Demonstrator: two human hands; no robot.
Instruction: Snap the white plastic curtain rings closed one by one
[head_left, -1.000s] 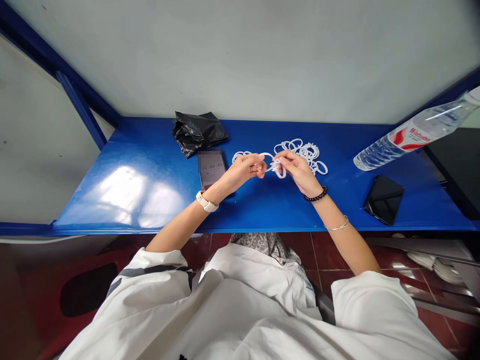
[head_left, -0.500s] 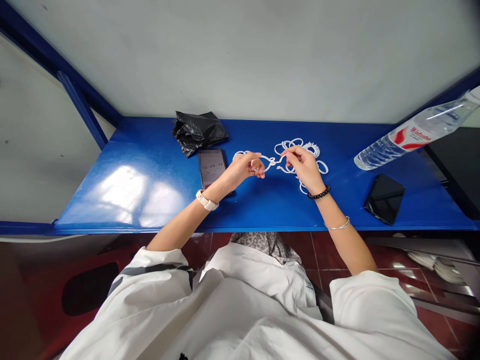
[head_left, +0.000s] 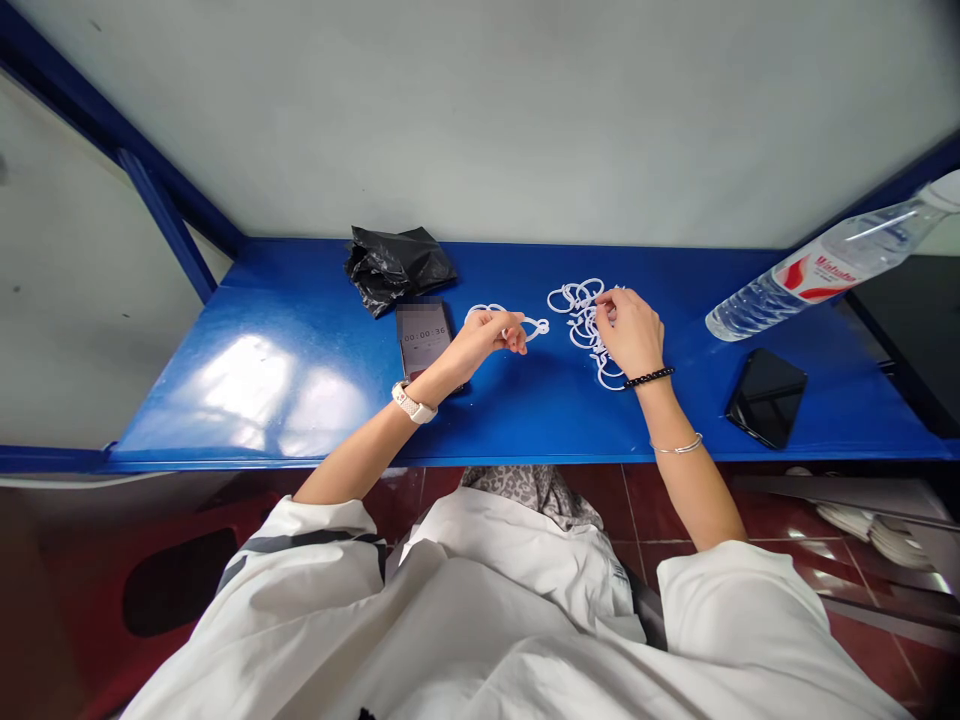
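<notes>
My left hand (head_left: pixel 491 338) is closed in a pinch on a chain of thin white loops (head_left: pixel 537 328). One loop end sticks out to the right of the fingertips, and more of the chain shows behind the knuckles. A loose pile of white loops (head_left: pixel 581 322) lies on the blue table to the right. Over the right side of that pile is my right hand (head_left: pixel 634 332), its fingers curled and thumb close to the forefinger. Whatever lies between those fingertips is hidden.
A phone (head_left: pixel 424 335) showing a timer lies beside my left forearm, with a crumpled black plastic bag (head_left: pixel 401 265) behind it. On the right are a clear water bottle (head_left: pixel 814 270) and a dark phone (head_left: pixel 769 398). A grey wall (head_left: pixel 525 120) bounds the blue table (head_left: pixel 337 340).
My right hand has let go of the loop linked to the chain and moved right, onto the pile. My left hand stays nearly in place, still pinching the chain.
</notes>
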